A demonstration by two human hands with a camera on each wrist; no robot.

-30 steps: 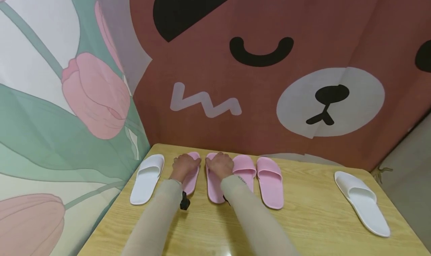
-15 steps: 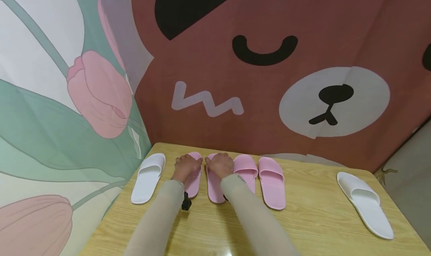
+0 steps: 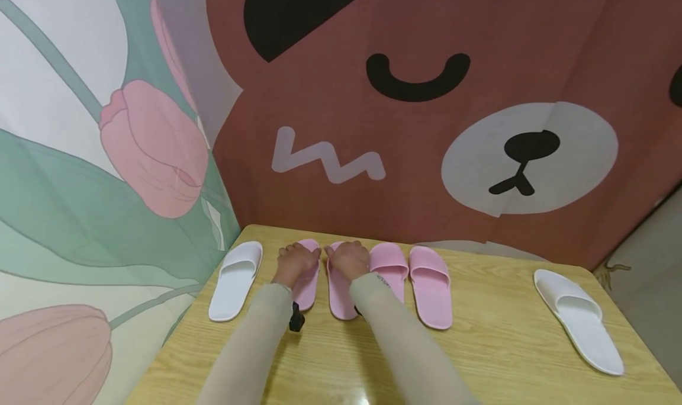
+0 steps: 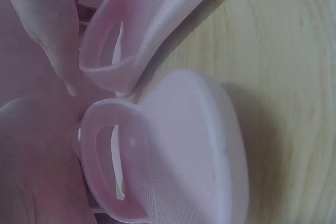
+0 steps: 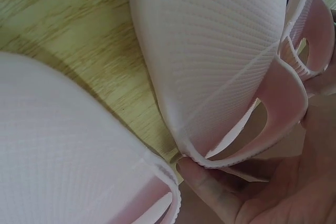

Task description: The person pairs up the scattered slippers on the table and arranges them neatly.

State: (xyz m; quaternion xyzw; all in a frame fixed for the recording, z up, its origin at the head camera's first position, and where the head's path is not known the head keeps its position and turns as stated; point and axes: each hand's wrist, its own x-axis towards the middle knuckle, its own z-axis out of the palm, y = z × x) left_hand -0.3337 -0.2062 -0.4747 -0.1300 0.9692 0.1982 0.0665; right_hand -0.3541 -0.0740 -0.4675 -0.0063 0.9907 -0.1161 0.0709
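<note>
My left hand [image 3: 294,262] holds the strap end of a pink slipper [image 3: 306,292], its fingers curled over the far part. Right beside it, my right hand [image 3: 348,259] grips a second pink slipper [image 3: 338,295] at its strap. Both slippers lie with toes toward the wall and a narrow gap between them. In the right wrist view, my right thumb [image 5: 207,182] presses the side of the gripped slipper [image 5: 220,40] where strap meets sole. Two pink slippers, one at the bottom [image 4: 194,140], fill the left wrist view. Hands and sleeve hide parts of the slippers.
Two more pink slippers, one nearer [image 3: 388,257] and one farther right [image 3: 431,292], stand beside my right hand. A white slipper [image 3: 235,283] lies at the left and another [image 3: 581,322] tilts at the far right. Behind the wooden table [image 3: 495,346] hangs a bear-print curtain [image 3: 319,209].
</note>
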